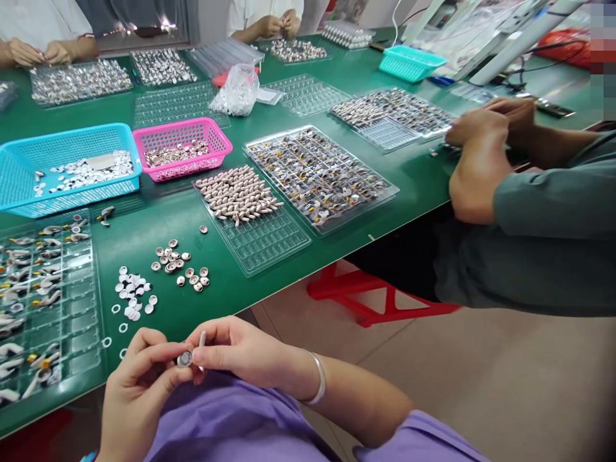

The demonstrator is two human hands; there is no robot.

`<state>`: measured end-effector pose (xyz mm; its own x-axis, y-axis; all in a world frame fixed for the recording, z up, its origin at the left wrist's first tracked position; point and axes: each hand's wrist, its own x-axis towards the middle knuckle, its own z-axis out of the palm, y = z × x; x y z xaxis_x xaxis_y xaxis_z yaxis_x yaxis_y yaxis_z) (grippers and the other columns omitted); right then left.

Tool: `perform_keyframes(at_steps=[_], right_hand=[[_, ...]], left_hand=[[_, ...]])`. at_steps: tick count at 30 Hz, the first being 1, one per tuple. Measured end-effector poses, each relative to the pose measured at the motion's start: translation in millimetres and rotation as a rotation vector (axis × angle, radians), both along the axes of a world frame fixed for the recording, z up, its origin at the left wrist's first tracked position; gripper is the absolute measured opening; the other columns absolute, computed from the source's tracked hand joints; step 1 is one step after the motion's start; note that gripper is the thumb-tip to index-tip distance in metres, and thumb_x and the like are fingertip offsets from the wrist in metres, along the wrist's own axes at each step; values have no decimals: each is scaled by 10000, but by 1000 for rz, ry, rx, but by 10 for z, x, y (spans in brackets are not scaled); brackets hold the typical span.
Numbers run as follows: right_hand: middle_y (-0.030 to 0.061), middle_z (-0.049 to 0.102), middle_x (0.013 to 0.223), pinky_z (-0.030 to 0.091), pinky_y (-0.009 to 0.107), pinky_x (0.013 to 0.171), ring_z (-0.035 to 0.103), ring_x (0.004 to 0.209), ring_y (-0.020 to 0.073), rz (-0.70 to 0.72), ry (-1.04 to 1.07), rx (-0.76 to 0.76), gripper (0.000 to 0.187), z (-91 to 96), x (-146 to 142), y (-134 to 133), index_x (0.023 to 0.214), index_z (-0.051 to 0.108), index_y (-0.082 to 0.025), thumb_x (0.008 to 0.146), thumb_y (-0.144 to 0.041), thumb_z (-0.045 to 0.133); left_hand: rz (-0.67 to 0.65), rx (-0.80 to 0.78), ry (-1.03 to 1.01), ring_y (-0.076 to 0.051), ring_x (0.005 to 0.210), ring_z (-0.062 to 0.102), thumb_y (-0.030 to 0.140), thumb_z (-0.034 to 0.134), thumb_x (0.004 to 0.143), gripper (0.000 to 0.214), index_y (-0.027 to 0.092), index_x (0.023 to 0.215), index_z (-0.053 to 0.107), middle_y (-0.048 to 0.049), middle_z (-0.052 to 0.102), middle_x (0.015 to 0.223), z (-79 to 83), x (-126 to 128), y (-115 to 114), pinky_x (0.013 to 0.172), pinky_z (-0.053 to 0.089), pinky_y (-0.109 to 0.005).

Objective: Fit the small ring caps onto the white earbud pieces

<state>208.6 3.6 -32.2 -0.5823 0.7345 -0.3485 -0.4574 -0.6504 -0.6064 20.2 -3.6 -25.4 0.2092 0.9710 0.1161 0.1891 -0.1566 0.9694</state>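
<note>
My left hand (139,378) pinches a small round metal cap (184,359) between thumb and fingertips, just off the near edge of the green table (144,224). My right hand (235,350), a silver bangle on its wrist, is closed on a thin pale pin-like piece (203,339) that stands right beside the cap. Both hands meet over my purple lap. On the table just beyond them lie loose white rings (132,295) and small brownish caps (178,260).
A clear tray (72,301) with assembled parts is at my left. Blue basket (19,186), pink basket (216,138), a tray of pinkish pins (269,240) and a full parts tray (385,189) lie further back. A co-worker's hands (476,138) work at the right; other people sit opposite.
</note>
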Motion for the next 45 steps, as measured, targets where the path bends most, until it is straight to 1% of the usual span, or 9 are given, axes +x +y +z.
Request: perform_keyframes(at_steps=[5, 10, 16, 22, 28, 33, 39, 42, 45], right_hand=[[-21, 673, 709, 477, 259, 706, 621, 630, 80, 4, -22, -10, 441, 35, -13, -11, 797, 693, -116, 591, -447, 900], [-20, 665, 695, 463, 256, 683, 606, 624, 83, -4, -32, -2, 418, 40, -25, -14, 790, 688, -117, 616, -439, 891], [-23, 667, 706, 458, 246, 688, 613, 647, 85, -6, 76, 9, 391, -77, -55, -29, 817, 697, -121, 639, -406, 897], [-16, 678, 777, 459, 228, 715, 635, 678, 75, 7, 295, -106, 411, -287, -108, -104, 887, 697, -129, 622, -338, 932], [-8, 660, 779, 459, 218, 711, 611, 684, 72, 23, 363, -125, 413, -364, -132, -124, 867, 705, -109, 606, -318, 946], [14, 675, 825, 463, 226, 739, 619, 722, 87, 31, 360, -117, 425, -397, -150, -130, 866, 707, -110, 592, -323, 950], [-2, 664, 811, 461, 201, 689, 604, 697, 77, -90, 285, -7, 376, -338, -136, -123, 892, 680, -138, 662, -321, 915], [5, 673, 887, 489, 218, 729, 625, 766, 93, -204, 213, 221, 304, -284, -102, -125, 930, 680, -178, 734, -314, 868], [14, 652, 921, 512, 247, 777, 621, 818, 112, -258, 3, 565, 264, -218, -50, -134, 1003, 713, -206, 789, -314, 822]], left_hand=[[77, -243, -161, -128, 661, 605, 317, 858, 696, 167, 259, 847, 816, -2, 559, 767, -100, -10, -33, 567, 562, -228], [64, -239, -169, -123, 645, 598, 318, 859, 693, 163, 277, 844, 816, 6, 544, 765, -73, 0, -58, 546, 556, -227], [46, 32, 20, -117, 627, 591, 316, 806, 771, 135, 283, 902, 794, 12, 560, 759, 12, 55, -50, 503, 537, -193], [-5, 333, 249, -98, 616, 581, 293, 733, 855, 129, 253, 977, 747, 23, 544, 783, 71, 84, -72, 507, 527, -176], [1, 538, 435, -82, 668, 579, 282, 664, 915, 122, 192, 978, 718, 12, 543, 818, 133, 120, -88, 559, 510, -149], [12, 602, 480, -89, 685, 577, 235, 660, 915, 98, 171, 966, 715, 4, 546, 818, 188, 142, -90, 594, 510, -164], [41, 450, 386, -96, 658, 584, 226, 733, 847, 109, 214, 955, 745, 8, 569, 796, 142, 98, -100, 553, 507, -161], [78, 266, 246, -96, 605, 576, 245, 798, 773, 136, 260, 906, 778, 21, 586, 739, 111, 85, -93, 528, 502, -166], [78, -104, -22, -115, 592, 608, 307, 837, 712, 106, 264, 798, 794, 16, 624, 693, 91, 99, -85, 514, 513, -186]])
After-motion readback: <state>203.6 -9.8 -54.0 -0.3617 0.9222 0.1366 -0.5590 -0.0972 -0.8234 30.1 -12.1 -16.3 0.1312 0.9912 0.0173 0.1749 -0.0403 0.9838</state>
